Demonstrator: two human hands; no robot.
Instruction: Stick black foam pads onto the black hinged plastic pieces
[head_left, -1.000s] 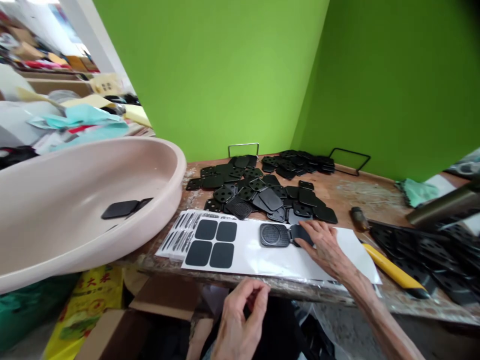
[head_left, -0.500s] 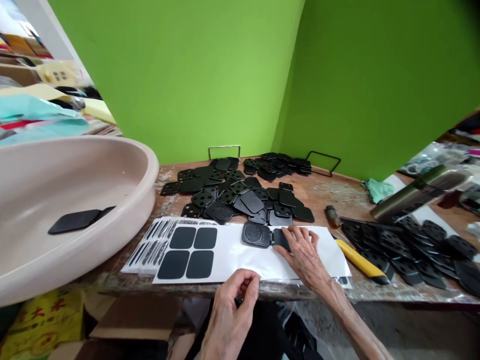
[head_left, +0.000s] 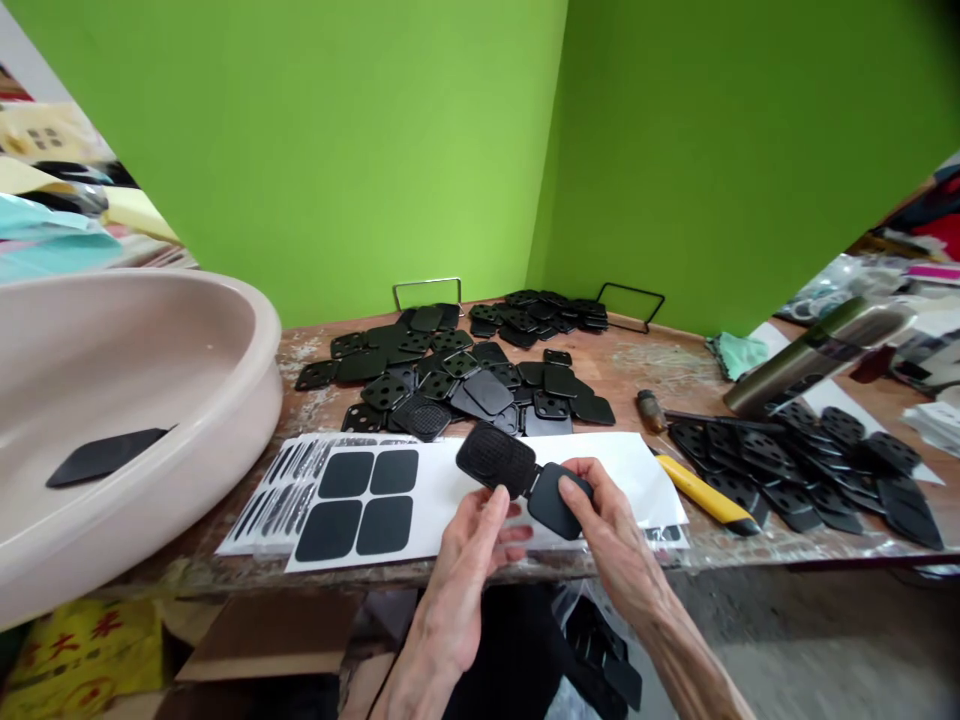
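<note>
A hinged black plastic piece (head_left: 496,458), made of two rounded plates joined by a narrow link, is held above the white sticker sheet. My right hand (head_left: 611,515) grips its smooth right plate, thumb on top and fingers behind. The left plate carries a textured, round-patterned face. At that plate's lower edge is my left hand (head_left: 469,555), its thumb against the piece and its other fingers partly hidden behind and below. The white sheet (head_left: 442,510) bears dark rounded-square pads (head_left: 325,530) at its left end and lies over more sheets (head_left: 259,505).
Behind the sheets lies a pile of black plastic pieces (head_left: 487,390). A pale basin (head_left: 259,350) with a black piece inside stands left. To the right are a yellow-handled cutter (head_left: 705,492), more black pieces (head_left: 810,465), a small bottle (head_left: 650,410) and a metal flask (head_left: 817,355). Green panels (head_left: 300,150) rise behind.
My right hand has lifted the hinged piece off the sheet and tilted it toward me. My left hand has moved up to its left plate. The view has shifted slightly right.
</note>
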